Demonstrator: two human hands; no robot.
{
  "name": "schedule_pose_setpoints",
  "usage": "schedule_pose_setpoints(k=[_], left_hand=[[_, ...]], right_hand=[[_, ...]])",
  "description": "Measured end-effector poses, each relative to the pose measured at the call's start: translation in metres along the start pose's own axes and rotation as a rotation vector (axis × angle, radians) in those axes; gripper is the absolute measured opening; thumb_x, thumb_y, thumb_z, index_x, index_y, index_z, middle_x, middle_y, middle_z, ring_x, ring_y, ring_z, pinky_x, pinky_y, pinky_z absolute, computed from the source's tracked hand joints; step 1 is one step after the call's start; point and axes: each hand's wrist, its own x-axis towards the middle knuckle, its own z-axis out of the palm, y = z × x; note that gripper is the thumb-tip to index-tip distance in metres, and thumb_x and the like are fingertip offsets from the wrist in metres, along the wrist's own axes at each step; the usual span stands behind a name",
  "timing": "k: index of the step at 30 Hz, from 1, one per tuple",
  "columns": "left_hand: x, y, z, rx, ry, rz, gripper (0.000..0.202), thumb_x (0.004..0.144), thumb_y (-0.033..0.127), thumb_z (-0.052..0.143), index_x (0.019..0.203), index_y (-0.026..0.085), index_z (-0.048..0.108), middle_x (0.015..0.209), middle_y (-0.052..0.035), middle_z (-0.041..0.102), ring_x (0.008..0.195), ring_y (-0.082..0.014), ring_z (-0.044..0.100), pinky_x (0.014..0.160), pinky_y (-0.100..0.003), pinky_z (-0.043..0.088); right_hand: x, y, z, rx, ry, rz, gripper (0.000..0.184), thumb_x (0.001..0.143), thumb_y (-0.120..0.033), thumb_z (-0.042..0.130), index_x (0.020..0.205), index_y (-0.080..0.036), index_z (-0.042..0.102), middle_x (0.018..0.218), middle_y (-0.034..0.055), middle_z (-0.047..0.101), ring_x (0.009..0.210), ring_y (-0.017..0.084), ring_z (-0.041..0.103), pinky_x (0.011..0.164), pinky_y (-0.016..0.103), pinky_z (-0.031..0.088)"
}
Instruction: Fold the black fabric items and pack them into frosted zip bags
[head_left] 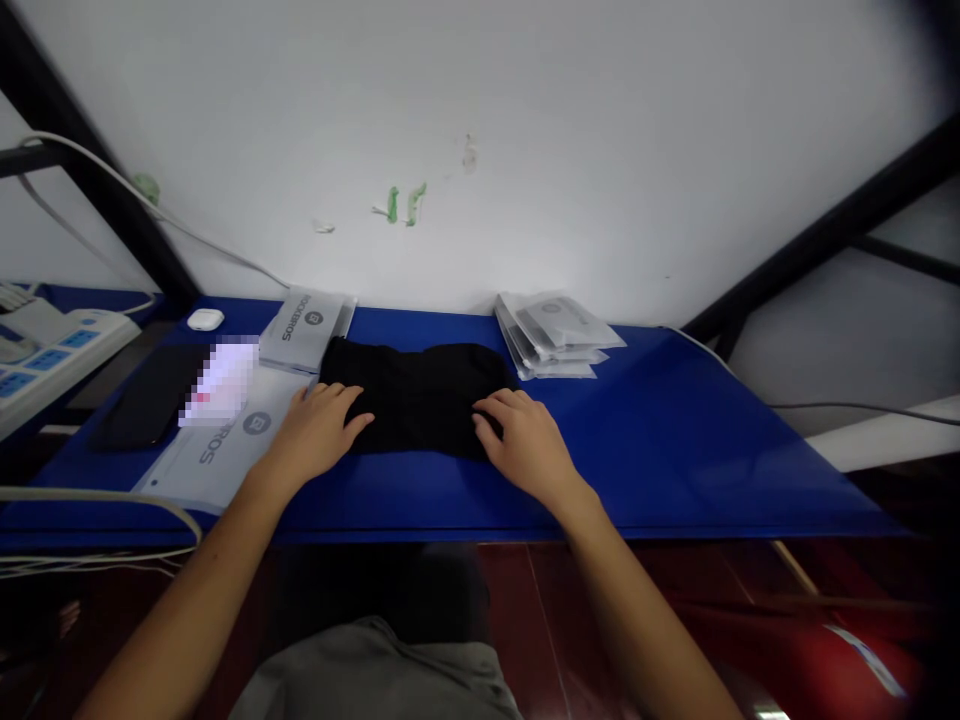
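Observation:
A folded black cloth lies flat and wide on the blue tabletop, straight in front of me. My left hand rests on its left end, fingers laid out over the fabric and thumb apart. On the opposite end sits my right hand, its fingers slightly bent and touching the cloth from above. Neither hand lifts the cloth. Just behind the right hand is a loose stack of frosted zip bags. Near my left hand lie more printed bags, and a larger printed bag is partly behind my left forearm.
A dark phone or tablet, partly blurred out, lies at the left beside a white earbud case. A white power strip and loose cables take up the far left. Black metal bars slant along both sides before the white wall.

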Motion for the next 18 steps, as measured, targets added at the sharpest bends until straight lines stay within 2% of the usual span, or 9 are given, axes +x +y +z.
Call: schedule_pose_setpoints(k=[2, 4, 10, 14, 16, 18], left_hand=[[0.004, 0.0, -0.001, 0.01, -0.01, 0.011, 0.039, 0.092, 0.037, 0.045, 0.12, 0.014, 0.06, 0.115, -0.0119, 0.064, 0.11, -0.0306, 0.054, 0.097, -0.047, 0.039], [0.008, 0.0, 0.0, 0.014, -0.02, 0.027, 0.033, 0.091, 0.035, 0.048, 0.112, 0.015, 0.063, 0.111, -0.0106, 0.064, 0.108, -0.03, 0.055, 0.096, -0.046, 0.04], [0.019, -0.004, 0.005, -0.008, -0.01, 0.069, 0.02, 0.09, 0.026, 0.046, 0.098, 0.017, 0.063, 0.103, -0.0082, 0.066, 0.1, -0.026, 0.059, 0.095, -0.044, 0.039], [0.025, 0.001, 0.005, -0.026, 0.029, 0.068, 0.02, 0.091, 0.022, 0.043, 0.098, 0.017, 0.061, 0.101, -0.0083, 0.068, 0.099, -0.0255, 0.061, 0.095, -0.044, 0.039], [0.021, 0.004, -0.001, -0.04, 0.075, 0.068, 0.02, 0.091, 0.02, 0.041, 0.097, 0.017, 0.061, 0.098, -0.0084, 0.069, 0.096, -0.0253, 0.062, 0.095, -0.045, 0.039], [0.007, 0.006, -0.012, -0.072, 0.151, 0.087, 0.021, 0.091, 0.022, 0.041, 0.094, 0.017, 0.061, 0.093, -0.0075, 0.069, 0.091, -0.0245, 0.062, 0.095, -0.046, 0.039]], right_hand=[[0.007, -0.007, 0.004, 0.0, -0.012, 0.037, 0.025, 0.092, -0.034, 0.05, 0.097, -0.018, 0.068, 0.096, 0.0093, 0.068, 0.093, 0.026, 0.06, 0.078, 0.038, 0.045], [0.015, -0.011, 0.008, -0.02, -0.044, 0.083, 0.027, 0.091, -0.038, 0.052, 0.092, -0.017, 0.069, 0.093, 0.0102, 0.068, 0.092, 0.027, 0.06, 0.075, 0.038, 0.045], [0.039, -0.014, 0.013, 0.053, -0.118, 0.2, 0.021, 0.086, -0.036, 0.059, 0.083, -0.018, 0.07, 0.09, 0.0081, 0.07, 0.086, 0.024, 0.064, 0.068, 0.033, 0.045], [0.054, -0.015, 0.018, 0.154, -0.195, 0.263, 0.01, 0.082, -0.024, 0.061, 0.08, -0.02, 0.07, 0.082, 0.0048, 0.071, 0.082, 0.02, 0.065, 0.066, 0.028, 0.043], [0.053, -0.016, 0.015, 0.213, -0.141, 0.255, 0.009, 0.08, -0.019, 0.06, 0.076, -0.019, 0.069, 0.079, 0.0043, 0.069, 0.078, 0.019, 0.063, 0.067, 0.028, 0.042], [0.04, -0.016, 0.003, 0.304, -0.042, 0.191, 0.008, 0.078, -0.016, 0.06, 0.073, -0.019, 0.065, 0.078, 0.0031, 0.066, 0.074, 0.016, 0.061, 0.067, 0.028, 0.043]])
